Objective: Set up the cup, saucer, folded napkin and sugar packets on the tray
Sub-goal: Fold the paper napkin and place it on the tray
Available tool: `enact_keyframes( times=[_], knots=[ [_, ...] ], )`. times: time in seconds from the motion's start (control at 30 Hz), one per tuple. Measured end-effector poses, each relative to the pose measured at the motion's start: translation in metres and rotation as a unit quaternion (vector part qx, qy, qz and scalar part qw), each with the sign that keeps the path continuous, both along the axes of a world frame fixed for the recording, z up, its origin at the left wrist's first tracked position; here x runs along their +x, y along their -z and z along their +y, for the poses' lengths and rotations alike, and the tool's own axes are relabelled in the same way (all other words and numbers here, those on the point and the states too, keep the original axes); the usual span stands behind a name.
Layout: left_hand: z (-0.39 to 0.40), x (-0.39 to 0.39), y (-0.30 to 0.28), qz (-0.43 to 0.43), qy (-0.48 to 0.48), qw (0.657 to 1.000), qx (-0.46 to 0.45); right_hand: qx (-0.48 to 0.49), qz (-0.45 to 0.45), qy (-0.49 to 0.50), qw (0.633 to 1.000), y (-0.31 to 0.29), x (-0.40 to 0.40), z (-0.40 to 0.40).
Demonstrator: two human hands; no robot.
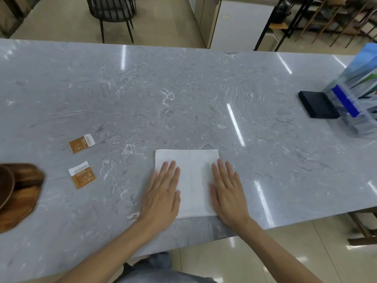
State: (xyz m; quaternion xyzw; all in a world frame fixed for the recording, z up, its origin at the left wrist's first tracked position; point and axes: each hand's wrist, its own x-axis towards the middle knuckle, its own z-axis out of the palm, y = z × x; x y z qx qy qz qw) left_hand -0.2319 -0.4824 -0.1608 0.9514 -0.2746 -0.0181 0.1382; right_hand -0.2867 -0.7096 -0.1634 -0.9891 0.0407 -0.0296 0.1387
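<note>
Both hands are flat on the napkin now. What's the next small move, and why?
Probably fold it: lift one side edge of the napkin and bring it over to the other. It lies open on the counter under the left hand and right hand, and the wooden tray at the left edge calls for it folded.

Single head-worn wide-angle view, pitched forward and steeply down over the near edge of the grey worktop (183, 94). Close in: forearms enter from bottom of frame, floor and chair legs visible past the far edge. No second view to overlap.
</note>
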Motion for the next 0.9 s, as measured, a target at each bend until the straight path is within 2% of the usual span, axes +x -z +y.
enact_keyframes(
  times=[0.07, 0.17, 0.33, 0.5, 0.67, 0.77, 0.9],
  knots=[
    [-0.001, -0.014, 0.003, -0.001, 0.07, 0.997, -0.01, 0.002, -0.003, -0.064, 0.998, -0.002, -0.01, 0.008],
    [0.003, -0.033, 0.008, 0.007, 0.146, 0.988, 0.044, -0.004, 0.022, -0.129, 0.991, 0.002, -0.029, 0.013],
    [0.03, -0.052, 0.008, 0.013, 0.147, 0.986, 0.081, -0.016, 0.027, -0.16, 0.987, 0.003, -0.041, 0.006],
    [0.05, -0.075, 0.005, 0.015, 0.154, 0.986, 0.063, -0.041, 0.019, -0.278, 0.959, 0.011, -0.069, 0.01],
    [0.052, -0.096, 0.001, 0.022, 0.159, 0.984, 0.081, -0.049, 0.015, -0.283, 0.958, 0.009, -0.093, 0.013],
    [0.052, -0.107, -0.004, -0.011, 0.165, 0.98, 0.108, -0.023, 0.0, -0.283, 0.959, 0.004, -0.106, 0.014],
    [0.059, -0.123, -0.01, -0.062, 0.162, 0.983, 0.051, 0.039, -0.028, -0.272, 0.961, -0.009, -0.117, 0.011]
  ],
)
